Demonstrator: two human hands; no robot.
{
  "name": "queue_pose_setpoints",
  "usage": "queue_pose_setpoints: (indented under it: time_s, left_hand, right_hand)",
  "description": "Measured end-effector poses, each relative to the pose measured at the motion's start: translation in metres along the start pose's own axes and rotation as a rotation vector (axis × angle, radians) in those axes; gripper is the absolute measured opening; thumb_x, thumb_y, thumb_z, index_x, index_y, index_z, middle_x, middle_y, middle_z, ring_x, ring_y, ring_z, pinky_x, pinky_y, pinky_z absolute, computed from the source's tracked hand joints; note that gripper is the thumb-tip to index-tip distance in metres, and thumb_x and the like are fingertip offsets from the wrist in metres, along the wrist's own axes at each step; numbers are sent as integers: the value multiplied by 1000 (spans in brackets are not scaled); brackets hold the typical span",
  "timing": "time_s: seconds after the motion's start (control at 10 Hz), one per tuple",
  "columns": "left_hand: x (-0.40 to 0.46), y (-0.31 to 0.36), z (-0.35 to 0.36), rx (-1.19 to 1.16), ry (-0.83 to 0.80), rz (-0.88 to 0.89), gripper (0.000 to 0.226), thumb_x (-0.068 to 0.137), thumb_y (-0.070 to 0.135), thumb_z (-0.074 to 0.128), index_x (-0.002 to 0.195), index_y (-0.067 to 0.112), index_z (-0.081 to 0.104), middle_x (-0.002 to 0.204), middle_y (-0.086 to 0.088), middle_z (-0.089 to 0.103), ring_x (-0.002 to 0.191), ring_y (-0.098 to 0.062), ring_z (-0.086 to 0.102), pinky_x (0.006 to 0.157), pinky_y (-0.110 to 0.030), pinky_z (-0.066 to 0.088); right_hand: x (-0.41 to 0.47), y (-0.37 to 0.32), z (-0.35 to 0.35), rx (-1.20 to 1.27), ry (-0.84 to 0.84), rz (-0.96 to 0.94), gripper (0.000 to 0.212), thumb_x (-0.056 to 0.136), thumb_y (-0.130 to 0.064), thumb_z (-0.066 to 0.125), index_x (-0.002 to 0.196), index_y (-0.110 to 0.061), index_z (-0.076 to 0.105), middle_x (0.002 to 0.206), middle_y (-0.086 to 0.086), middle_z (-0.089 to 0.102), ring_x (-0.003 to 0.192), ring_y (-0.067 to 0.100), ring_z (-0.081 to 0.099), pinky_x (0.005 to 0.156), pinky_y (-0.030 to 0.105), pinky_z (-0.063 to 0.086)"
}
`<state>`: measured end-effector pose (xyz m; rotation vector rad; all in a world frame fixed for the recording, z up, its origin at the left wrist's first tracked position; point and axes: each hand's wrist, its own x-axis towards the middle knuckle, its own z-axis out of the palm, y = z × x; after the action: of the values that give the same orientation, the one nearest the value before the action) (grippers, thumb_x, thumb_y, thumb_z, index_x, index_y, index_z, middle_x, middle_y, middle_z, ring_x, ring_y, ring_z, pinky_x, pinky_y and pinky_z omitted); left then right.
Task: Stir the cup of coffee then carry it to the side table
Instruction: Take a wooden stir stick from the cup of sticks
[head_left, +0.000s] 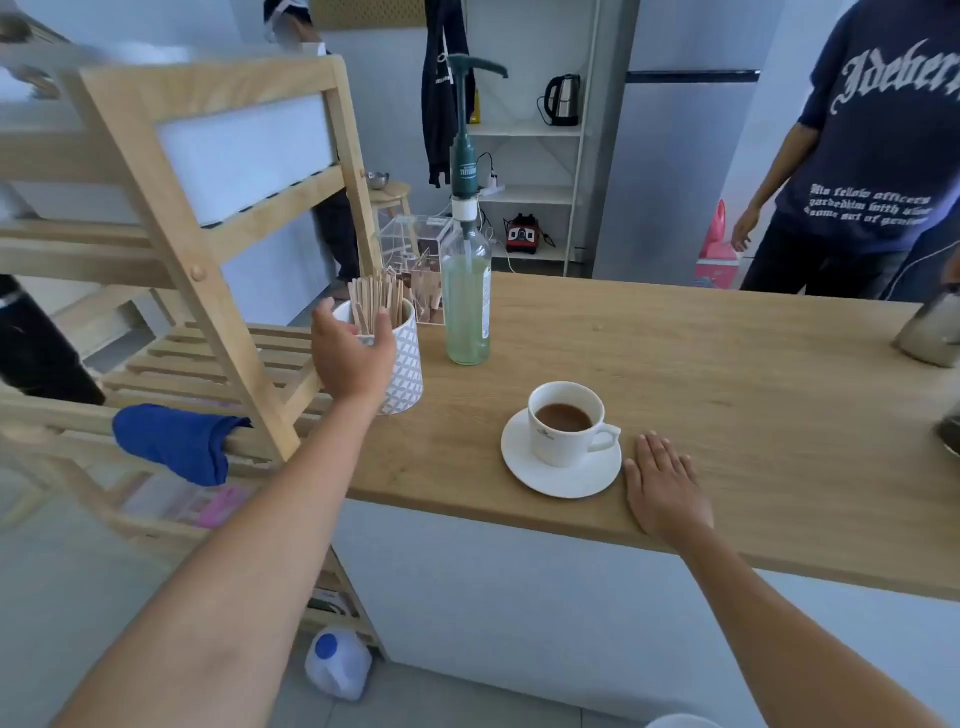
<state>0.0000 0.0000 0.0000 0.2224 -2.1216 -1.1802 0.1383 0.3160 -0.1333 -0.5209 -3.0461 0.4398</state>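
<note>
Meanwhile, a white cup of coffee (565, 423) sits untouched on its saucer (558, 475) near the front edge of the wooden surface (727, 374), its handle turned toward the person's right side, where a later lift would likely be easiest. The right hand (665, 486) lies flat and open on the surface just beside the saucer, gripping nothing, apparently as a brace. The left hand (353, 345) reaches out with fingers spread, open around the near side of a patterned white holder (408, 364) packed with wooden stir sticks (375, 301); no stick is pinched yet, so stirring looks still ahead. A tall pump bottle (467, 291) of pale liquid stands between holder and cup, slightly behind both. A clear acrylic box (415, 244) sits partly hidden behind the bottle, its contents hard to read. A metal jug (932, 327) is cut off at the right edge. A blue cloth (174, 441) hangs on the wooden rack (208, 218) at left. Which piece of furniture serves as the side table cannot be told.
</note>
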Motion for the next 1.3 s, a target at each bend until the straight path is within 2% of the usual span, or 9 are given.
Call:
queue_pose_setpoints:
  time_s: [0.1,0.2,0.3,0.5,0.8,0.9,1.0,1.2,1.3]
  left_hand:
    - [14,2,0,36,-67,-81,45,83,39,62,119,12,56,82,0,60,74,-14,52,67,-26,37]
    - [17,2,2,52,-83,-43,14,84,27,60,73,19,60,65,1,61,65,-18,52,62,-25,36]
    - [20,-1,3,28,-53,-6,23,85,20,59,65,8,61,70,-10,69,61,-18,54,58,-25,38]
    - [16,13,-10,-22,-29,151,19,85,19,59,76,4,66,75,-11,71,69,-24,64,61,-25,43]
    - [-38,44,-35,-239,52,518,15,89,13,60,88,2,70,81,-4,70,69,-10,61,66,-13,47]
    - [-68,38,-26,-271,-30,501,13,88,10,62,90,0,71,82,-7,72,68,-12,64,67,-15,51]
    - [-101,26,-13,-271,-129,361,12,85,7,63,92,1,71,83,-8,73,69,-15,67,65,-27,55]
    - [-157,3,8,-272,-308,183,12,83,3,62,91,5,71,84,-4,74,73,-18,71,68,-22,55]
    - [-175,-6,15,-234,-370,158,13,83,3,62,92,4,72,85,-5,75,75,-19,70,71,-33,58]
  right_hand:
    - [0,1,-2,-10,-13,13,58,99,-39,11,151,-14,8,161,0,6,148,13,0,120,34,-1]
    - [-1,0,-1,-17,-32,16,58,99,-39,11,151,-14,8,161,0,5,148,13,0,120,33,-2]
    - [0,-1,-2,-16,-34,18,58,99,-39,11,151,-14,8,161,0,5,148,13,-1,120,33,-2]
    - [-1,-2,-3,-15,-31,21,57,99,-39,11,151,-14,9,161,0,5,148,13,0,120,33,-1]
    - [-2,-3,-4,-8,-32,23,58,99,-40,10,151,-14,8,161,0,5,148,13,-1,121,33,-2]
    - [-2,-3,-3,-9,-27,23,58,99,-40,10,151,-14,8,161,0,5,148,13,0,120,33,-2]
    - [-2,-2,-2,-6,-32,24,58,99,-40,11,151,-14,8,161,1,5,148,13,-1,120,33,-3]
    - [-3,-3,-4,-11,-21,21,57,100,-38,12,151,-13,10,161,1,7,148,14,0,121,34,-1]
    - [-3,-4,-4,-13,-25,26,57,99,-38,12,151,-13,10,161,0,6,148,13,0,120,33,-2]
